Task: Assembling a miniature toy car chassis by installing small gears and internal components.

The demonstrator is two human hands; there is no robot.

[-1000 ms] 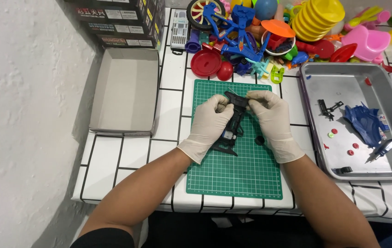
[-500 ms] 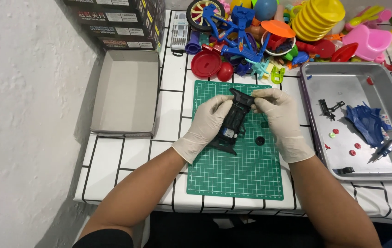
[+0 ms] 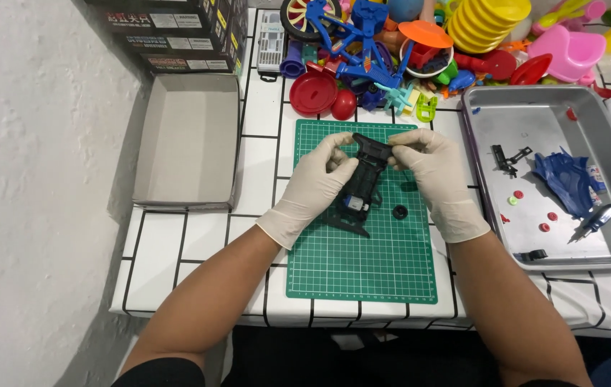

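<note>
a white tiled table carries a green cutting mat at its middle, probably to give a flat, non-slip bed for small work, with an empty cardboard box lid to its left, a metal tray of loose small parts to its right and a heap of coloured plastic toys behind. above the mat, both gloved hands lift a black toy car chassis tilted toward the camera, seemingly for a better look. the left hand is curled around its side, the right hand pinches its far end with closed fingertips, and a small black wheel lies on the mat just beside.
</note>
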